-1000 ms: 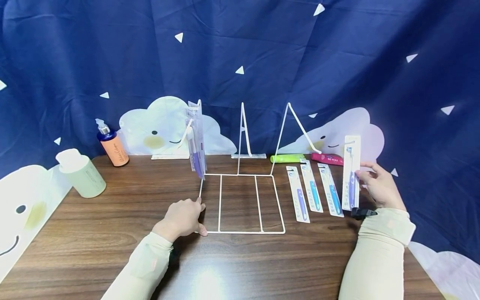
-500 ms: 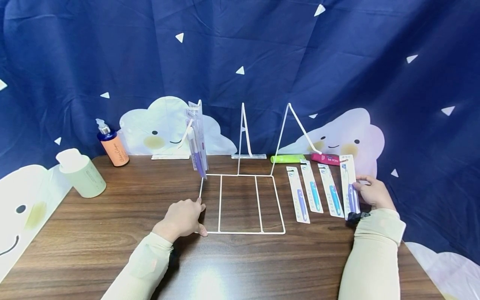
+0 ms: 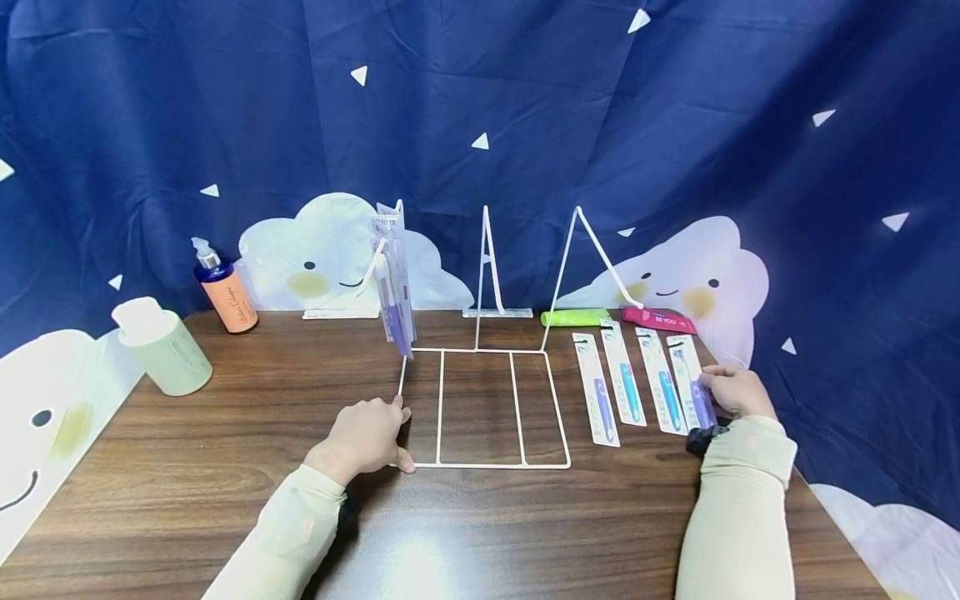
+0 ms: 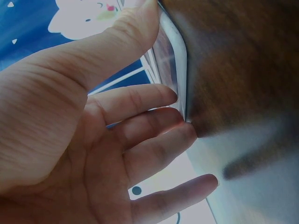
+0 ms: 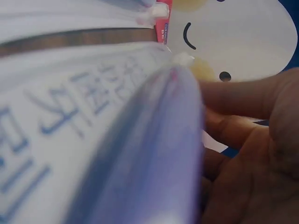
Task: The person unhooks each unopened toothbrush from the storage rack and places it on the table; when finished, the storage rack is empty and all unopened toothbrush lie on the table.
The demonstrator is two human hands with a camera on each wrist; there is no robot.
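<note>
My left hand (image 3: 378, 433) rests on the front left corner of a white wire rack (image 3: 487, 465) that stands on the wooden table (image 3: 225, 483). In the left wrist view its fingers (image 4: 154, 116) lie fairly straight against the wire (image 4: 180, 60). My right hand (image 3: 723, 387) pinches the lower end of a purple toothbrush pack (image 3: 684, 362), which lies flat at the right end of a row of three other toothbrush packs (image 3: 624, 383). The right wrist view shows the pack (image 5: 93, 140) close up and blurred, with fingers (image 5: 243, 140) behind it. Another purple pack (image 3: 392, 279) hangs on the rack's left upright.
A green tube (image 3: 575, 317) and a red tube (image 3: 658, 319) lie behind the row of packs. A pump bottle (image 3: 223, 292) and a pale green canister (image 3: 161, 346) stand at the back left. A blue cloth with cloud figures hangs behind the table.
My right hand has lowered the purple toothbrush pack from upright in the air down flat onto the table beside the other packs. The left hand has not moved.
</note>
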